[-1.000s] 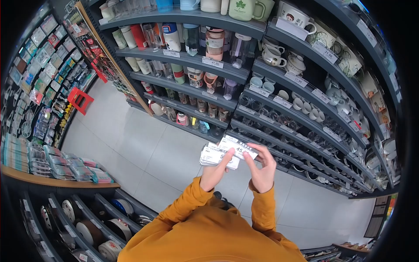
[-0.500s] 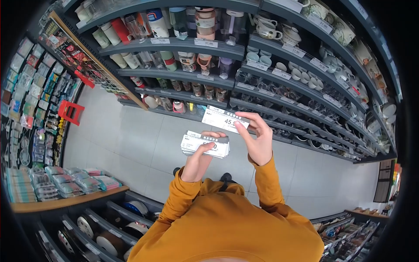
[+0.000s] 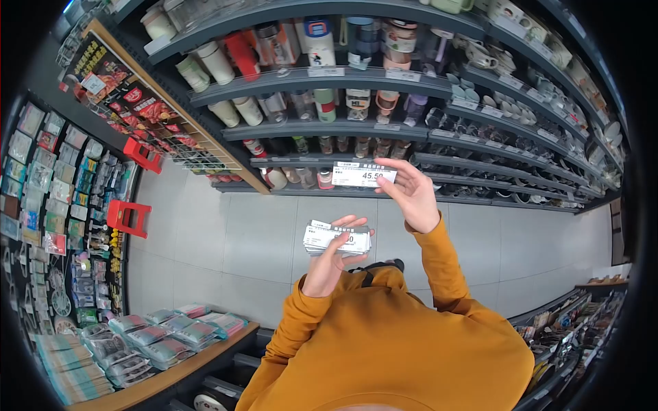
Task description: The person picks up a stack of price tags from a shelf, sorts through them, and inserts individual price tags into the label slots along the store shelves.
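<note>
My left hand is closed on a stack of white price labels, its thumb lying across the top one. Up and to the right, my right hand pinches a single price label by its right end; the label reads 45.50. The single label is held apart from the stack, in front of the lower shelves of cups. Both labels' printed sides face up toward me.
Shelves of bottles, mugs and glassware run across the front and right. Red stools stand at the left by a rack of packaged goods. A wooden-edged counter with packets is at the lower left.
The single label has come away from the stack and up in my right hand. My view has turned left, bringing more of the left racks and a second red stool into sight.
</note>
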### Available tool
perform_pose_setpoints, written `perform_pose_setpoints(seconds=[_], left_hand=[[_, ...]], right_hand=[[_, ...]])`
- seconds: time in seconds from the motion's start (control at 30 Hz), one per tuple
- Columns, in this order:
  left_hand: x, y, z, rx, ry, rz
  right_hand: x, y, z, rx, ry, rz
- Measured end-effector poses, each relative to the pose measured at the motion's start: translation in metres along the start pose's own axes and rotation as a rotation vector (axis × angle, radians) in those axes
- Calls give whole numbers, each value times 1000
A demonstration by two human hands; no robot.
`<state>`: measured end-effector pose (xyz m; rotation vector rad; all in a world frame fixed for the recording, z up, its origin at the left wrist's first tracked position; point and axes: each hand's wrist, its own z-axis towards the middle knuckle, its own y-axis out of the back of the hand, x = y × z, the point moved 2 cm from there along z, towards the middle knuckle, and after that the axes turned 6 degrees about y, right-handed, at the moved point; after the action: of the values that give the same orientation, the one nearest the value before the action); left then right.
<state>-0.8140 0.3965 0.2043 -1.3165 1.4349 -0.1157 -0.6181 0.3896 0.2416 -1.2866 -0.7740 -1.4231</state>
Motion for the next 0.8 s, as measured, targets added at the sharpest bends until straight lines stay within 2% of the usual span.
perform_pose_setpoints(seconds=[0.2, 0.5, 0.67, 0.7, 0.8], left_hand=[[-33, 36, 1, 16, 15, -78], [-102, 84, 37, -11, -48, -157], [-137, 121, 63, -92, -67, -159], [-145, 129, 72, -96, -73, -150], [-160, 143, 84, -128, -72, -144]], right_hand=[[-4, -46, 41, 24, -22, -19], [-52, -73, 146, 29, -11, -44], [-86, -107, 224, 137, 40, 26], [-96, -115, 241, 158, 2, 20], [-117, -147, 280, 221, 70, -58]])
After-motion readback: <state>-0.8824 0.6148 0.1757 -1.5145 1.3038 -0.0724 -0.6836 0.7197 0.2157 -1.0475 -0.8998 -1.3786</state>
